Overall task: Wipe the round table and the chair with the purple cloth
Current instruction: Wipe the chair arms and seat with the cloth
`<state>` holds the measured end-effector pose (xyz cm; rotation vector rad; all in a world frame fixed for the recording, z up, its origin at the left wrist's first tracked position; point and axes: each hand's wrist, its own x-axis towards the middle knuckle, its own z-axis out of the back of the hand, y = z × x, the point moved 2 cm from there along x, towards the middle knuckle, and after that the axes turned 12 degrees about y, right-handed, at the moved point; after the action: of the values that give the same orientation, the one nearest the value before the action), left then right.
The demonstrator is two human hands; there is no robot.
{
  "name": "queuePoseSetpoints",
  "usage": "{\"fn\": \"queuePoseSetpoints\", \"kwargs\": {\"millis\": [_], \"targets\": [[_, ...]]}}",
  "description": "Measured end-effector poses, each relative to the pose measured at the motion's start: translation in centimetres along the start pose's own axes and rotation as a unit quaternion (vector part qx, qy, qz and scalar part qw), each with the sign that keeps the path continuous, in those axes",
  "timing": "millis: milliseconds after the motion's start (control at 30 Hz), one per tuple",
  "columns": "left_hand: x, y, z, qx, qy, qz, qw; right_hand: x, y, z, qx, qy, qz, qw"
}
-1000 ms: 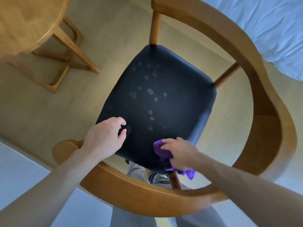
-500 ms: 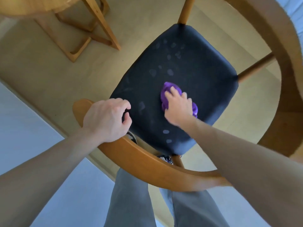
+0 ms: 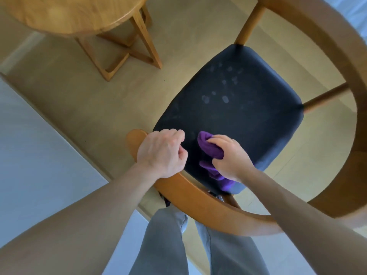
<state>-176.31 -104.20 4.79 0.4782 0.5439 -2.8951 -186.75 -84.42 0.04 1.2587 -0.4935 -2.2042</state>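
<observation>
My right hand clutched the bunched purple cloth against the near edge of the chair's black seat. My left hand curled around the curved wooden armrest. The round table stood well apart, beyond the chair.

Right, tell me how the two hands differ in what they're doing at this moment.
The left hand is closed over the chair's curved wooden rail and carries no cloth; the right hand clutches the bunched purple cloth. The left sits on wood at the edge; the right presses down on the black seat. Both are bare.
</observation>
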Motion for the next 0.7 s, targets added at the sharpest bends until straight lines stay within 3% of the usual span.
{"fn": "queuePoseSetpoints", "kwargs": {"millis": [167,233,267,333,367,433,500,633,700], "targets": [[0.3,-0.8,0.8,-0.071,0.005,0.036,0.997,-3.4,6.8,0.0,0.106,-0.092,0.064,0.988],[0.8,-1.7,1.8,-0.264,0.041,0.077,0.961,-5.2,8.8,-0.4,0.117,-0.111,0.082,0.983],[1.2,-2.2,2.3,-0.423,0.085,0.102,0.897,-6.0,9.5,-0.6,0.134,-0.118,0.088,0.980],[1.3,-3.3,2.8,-0.651,0.155,0.143,0.729,-7.3,10.7,-1.1,0.180,-0.135,0.114,0.968],[1.0,-3.6,3.1,-0.693,0.157,0.149,0.688,-7.9,11.2,-1.3,0.205,-0.147,0.130,0.959],[0.3,-3.8,3.7,-0.709,0.136,0.161,0.674,-8.7,11.8,-1.6,0.239,-0.184,0.130,0.945],[-0.4,-4.2,4.4,-0.703,0.120,0.171,0.679,-9.3,11.8,-1.4,0.254,-0.220,0.072,0.939],[-1.7,-5.3,7.6,-0.722,0.107,0.145,0.667,-10.1,10.8,1.0,0.316,-0.188,-0.007,0.930],[-2.4,-5.9,9.9,-0.691,0.103,0.106,0.707,-11.1,10.5,3.1,0.315,-0.167,-0.007,0.934]]}}
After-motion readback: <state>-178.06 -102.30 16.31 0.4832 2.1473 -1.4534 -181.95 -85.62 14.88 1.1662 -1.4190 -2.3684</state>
